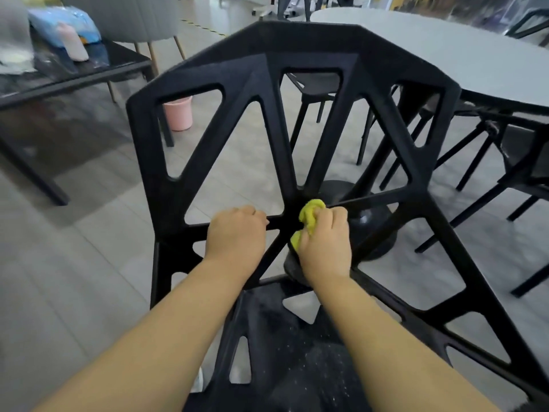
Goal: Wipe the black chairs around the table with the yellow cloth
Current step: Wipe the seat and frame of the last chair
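— What is nearest?

— The seat (282,337) of the black chair (267,69), at the bottom, flecked with pale specks. Both forearms reach over it to the open, strutted back.

— And the hands?

— The left hand (236,233) grips the low crossbar of the back, its fingers curled over the top. The right hand (325,245) is clenched around the bunched yellow cloth (310,214), which presses on the joint where the struts meet, just right of the left hand.

— What stands behind the back?

— Seen through the openings, the dark round base (371,227) of the table (445,55) sits on the floor close behind. The grey tabletop's near edge runs behind the back's upper right corner. Other black chairs (315,84) are tucked under that edge, and one more (520,173) stands at the right.

— Any containers?

— A pink bucket (178,113) stands on the floor beside the leg of a dark glass side table (74,75), partly hidden by the chair frame. I cannot tell what is inside it.

— And on that side table?

— Near its far right corner lie a pale bottle (72,43) and a blue packet (65,25), both blurred. A grey upholstered chair (133,16) stands behind them.
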Action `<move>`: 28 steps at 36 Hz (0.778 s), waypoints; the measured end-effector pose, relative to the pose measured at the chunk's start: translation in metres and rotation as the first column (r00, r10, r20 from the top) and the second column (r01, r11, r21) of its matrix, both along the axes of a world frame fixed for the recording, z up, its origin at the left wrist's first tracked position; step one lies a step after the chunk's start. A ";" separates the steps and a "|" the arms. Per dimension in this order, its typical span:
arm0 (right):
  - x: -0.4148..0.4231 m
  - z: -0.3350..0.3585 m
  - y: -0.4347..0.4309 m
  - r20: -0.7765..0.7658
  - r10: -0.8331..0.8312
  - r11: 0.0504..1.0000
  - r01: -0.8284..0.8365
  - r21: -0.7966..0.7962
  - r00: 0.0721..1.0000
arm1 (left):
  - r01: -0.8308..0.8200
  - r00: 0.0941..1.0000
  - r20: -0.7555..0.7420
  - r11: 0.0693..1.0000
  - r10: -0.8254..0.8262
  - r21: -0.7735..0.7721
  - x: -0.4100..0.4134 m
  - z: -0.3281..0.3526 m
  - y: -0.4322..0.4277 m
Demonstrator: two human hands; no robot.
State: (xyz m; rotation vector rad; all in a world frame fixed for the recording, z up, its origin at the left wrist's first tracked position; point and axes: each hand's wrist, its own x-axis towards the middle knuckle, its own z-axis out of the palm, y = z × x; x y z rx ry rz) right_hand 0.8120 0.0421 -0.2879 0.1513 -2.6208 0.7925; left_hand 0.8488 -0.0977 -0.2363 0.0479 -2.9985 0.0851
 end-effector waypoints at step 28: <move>-0.031 0.035 0.031 -0.270 0.346 0.859 -0.188 0.476 0.899 | 0.030 0.995 -0.095 0.996 -0.022 0.088 0.001 0.001 0.006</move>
